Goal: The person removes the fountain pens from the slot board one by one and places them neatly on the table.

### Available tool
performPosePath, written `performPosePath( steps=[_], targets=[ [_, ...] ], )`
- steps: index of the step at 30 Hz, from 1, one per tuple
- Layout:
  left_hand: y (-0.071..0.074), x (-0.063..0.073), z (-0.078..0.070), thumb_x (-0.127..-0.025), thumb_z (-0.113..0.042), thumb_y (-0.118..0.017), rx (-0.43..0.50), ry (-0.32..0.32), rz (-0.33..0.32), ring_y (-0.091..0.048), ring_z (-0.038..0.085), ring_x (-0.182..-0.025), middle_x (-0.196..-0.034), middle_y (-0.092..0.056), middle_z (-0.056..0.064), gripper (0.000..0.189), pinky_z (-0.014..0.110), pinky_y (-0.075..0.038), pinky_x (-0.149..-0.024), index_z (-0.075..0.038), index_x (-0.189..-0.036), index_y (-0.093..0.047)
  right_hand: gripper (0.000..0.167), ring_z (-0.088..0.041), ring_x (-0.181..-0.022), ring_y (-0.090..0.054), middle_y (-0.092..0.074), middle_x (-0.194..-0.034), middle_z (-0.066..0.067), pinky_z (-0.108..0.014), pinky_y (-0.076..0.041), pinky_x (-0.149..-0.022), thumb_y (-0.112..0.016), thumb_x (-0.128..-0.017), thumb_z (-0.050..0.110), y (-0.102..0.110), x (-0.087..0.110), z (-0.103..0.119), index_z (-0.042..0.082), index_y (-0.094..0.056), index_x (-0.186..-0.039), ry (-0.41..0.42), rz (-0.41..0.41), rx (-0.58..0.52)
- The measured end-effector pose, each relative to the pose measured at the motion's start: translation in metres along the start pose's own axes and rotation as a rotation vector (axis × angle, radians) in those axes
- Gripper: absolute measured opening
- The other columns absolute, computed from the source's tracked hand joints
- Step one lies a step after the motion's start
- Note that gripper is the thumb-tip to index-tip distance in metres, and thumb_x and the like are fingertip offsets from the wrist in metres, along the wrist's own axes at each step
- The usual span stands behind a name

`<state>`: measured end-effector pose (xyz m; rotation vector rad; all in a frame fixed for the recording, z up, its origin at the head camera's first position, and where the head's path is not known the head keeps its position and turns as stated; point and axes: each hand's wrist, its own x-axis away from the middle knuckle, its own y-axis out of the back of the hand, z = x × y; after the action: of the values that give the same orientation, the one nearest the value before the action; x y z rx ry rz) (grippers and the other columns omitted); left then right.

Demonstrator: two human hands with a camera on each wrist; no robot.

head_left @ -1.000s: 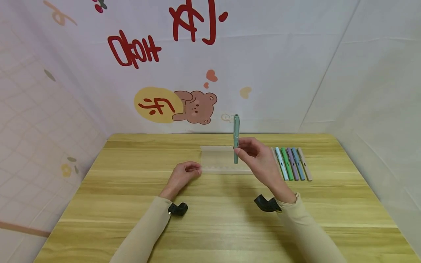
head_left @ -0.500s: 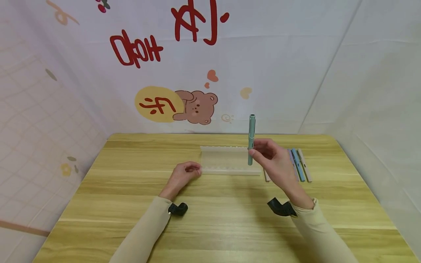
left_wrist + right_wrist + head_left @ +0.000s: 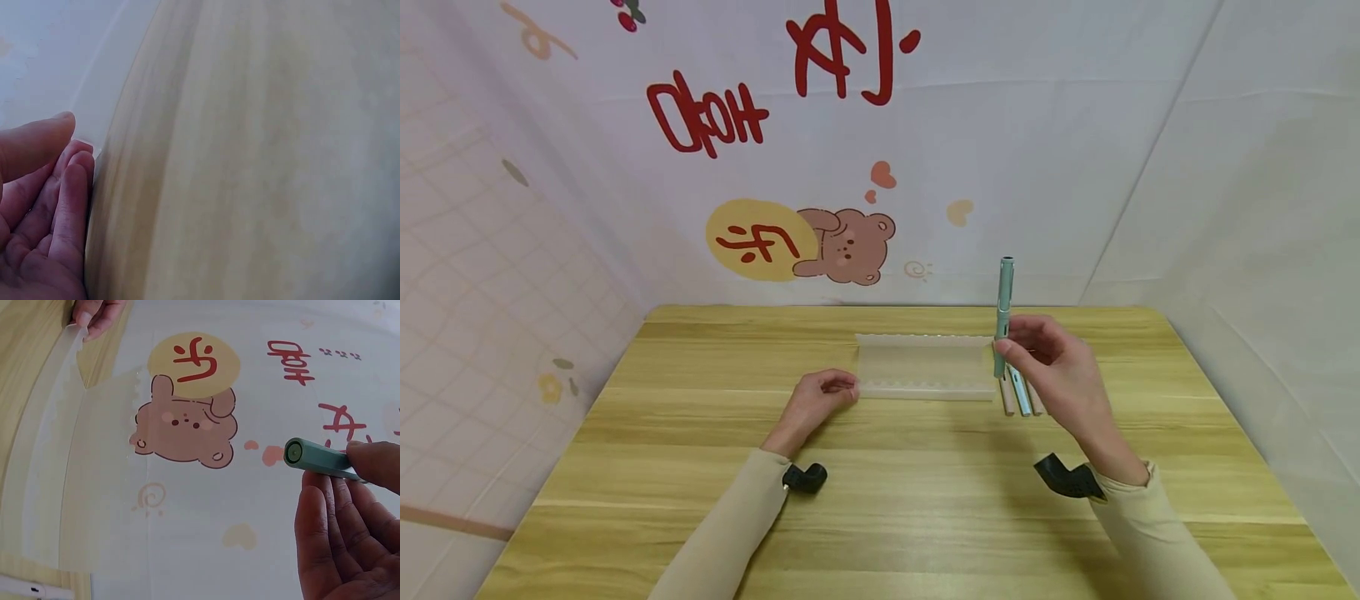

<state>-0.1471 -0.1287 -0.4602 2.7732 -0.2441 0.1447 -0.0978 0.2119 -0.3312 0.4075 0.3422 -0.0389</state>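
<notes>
Upright in my right hand (image 3: 1063, 367) is a capped green pen (image 3: 1004, 287), pinched near its lower end between thumb and fingers. It stands above the table at the right end of a translucent pen tray (image 3: 925, 394) with notched edges. In the right wrist view the same pen (image 3: 322, 459) points its round end at the camera, thumb on top and fingers below. My left hand (image 3: 820, 400) pinches the tray's front left corner. Up close in the left wrist view, the thumb (image 3: 37, 144) lies over that corner with the fingers curled beneath.
Several pens lie in a row right of the tray, among them a light blue pen (image 3: 1020, 393) and a tan pen (image 3: 1007, 398); my right hand hides others. The wooden table (image 3: 887, 492) meets a printed wall cloth (image 3: 1037, 150) at the back.
My right hand has moved to the right with the green pen, from over the tray to beyond its right end. The left hand has stayed at the tray's corner.
</notes>
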Motion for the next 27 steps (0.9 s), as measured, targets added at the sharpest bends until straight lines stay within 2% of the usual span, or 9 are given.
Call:
performPosePath(
  steps=[3,12,27],
  targets=[
    [0.0,-0.001,0.0,-0.094,-0.013,-0.076,-0.003,-0.005,-0.005,-0.066,0.016,-0.096,-0.105,-0.074,0.005,0.021,0.033,-0.05,-0.088,-0.006,-0.114,-0.076,0.028,-0.007,-0.09,-0.068,-0.072,-0.102,-0.005,-0.016,-0.053,-0.079,-0.073,-0.099,0.016,0.006,-0.001,-0.004,0.001,-0.067,-0.122,-0.015,-0.011,0.01],
    [0.0,-0.004,-0.001,-0.094,-0.013,-0.076,-0.002,-0.004,-0.006,-0.067,0.015,-0.096,-0.105,-0.074,0.004,0.021,0.033,-0.05,-0.089,-0.007,-0.114,-0.076,0.032,-0.005,-0.092,-0.068,-0.071,-0.103,0.008,-0.014,-0.052,-0.079,-0.072,-0.1,0.019,0.028,-0.001,-0.016,0.001,-0.066,-0.125,-0.048,-0.03,0.058],
    [-0.001,-0.004,0.001,-0.093,-0.011,-0.077,0.005,-0.015,-0.01,-0.067,0.015,-0.095,-0.104,-0.075,0.005,0.02,0.032,-0.05,-0.087,-0.006,-0.112,-0.076,0.035,0.0,-0.092,-0.067,-0.071,-0.103,0.012,-0.013,-0.05,-0.076,-0.072,-0.1,0.026,0.054,0.006,-0.048,0.005,-0.066,-0.127,-0.149,-0.069,0.136]
  ],
)
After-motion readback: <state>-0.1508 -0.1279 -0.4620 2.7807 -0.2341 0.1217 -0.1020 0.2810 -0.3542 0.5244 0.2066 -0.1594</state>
